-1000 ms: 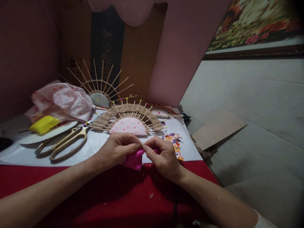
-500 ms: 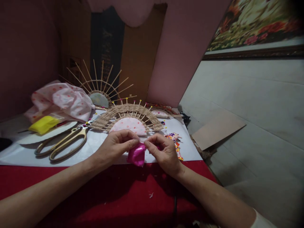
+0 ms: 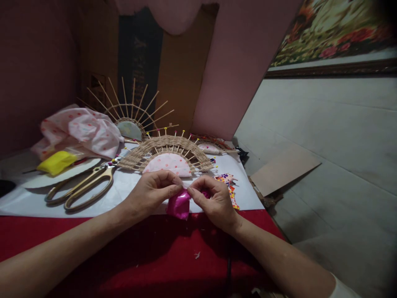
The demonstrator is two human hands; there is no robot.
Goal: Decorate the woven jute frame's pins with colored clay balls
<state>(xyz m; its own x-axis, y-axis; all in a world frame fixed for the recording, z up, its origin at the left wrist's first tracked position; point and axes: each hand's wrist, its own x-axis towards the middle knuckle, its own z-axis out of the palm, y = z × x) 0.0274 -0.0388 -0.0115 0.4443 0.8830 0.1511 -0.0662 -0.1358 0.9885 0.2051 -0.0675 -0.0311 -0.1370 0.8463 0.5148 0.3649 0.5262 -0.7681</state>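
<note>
Nearest, the table (image 3: 149, 260) is seen covered in red, with a small pale scrap (image 3: 197, 255) left on it. Over the boundary between the red cover and a white sheet (image 3: 130, 200), a shiny pink packet (image 3: 179, 205) is held up. Its top is pinched between thumb and forefinger of the left hand (image 3: 161, 187) and likewise of the right hand (image 3: 211, 198); the two sets of fingertips are brought close together, and the packet is left hanging beneath them. More pink is glimpsed behind the right fingers, but whether it belongs to the same packet cannot be told.

Just beyond the right hand, a flower-patterned piece (image 3: 234, 196), partly covered by that hand, is laid on the sheet. To the left, large scissors (image 3: 89, 187) are placed with their handles turned toward the near edge. Beyond their handles, a pale rounded card (image 3: 39, 180) and a yellow packet (image 3: 58, 162) are set.

Behind the hands, an arched woven piece (image 3: 151, 145) is stood, topped with yellow and pink pins and fitted with a spotted half-round (image 3: 169, 164). Farther left, a spotted cloth (image 3: 80, 128) is heaped. Beyond the arch, a frame of bare sticks (image 3: 130, 108) is propped, and a smaller woven piece (image 3: 214, 145) is placed to the right. The scene is backed by cardboard (image 3: 182, 74).
</note>
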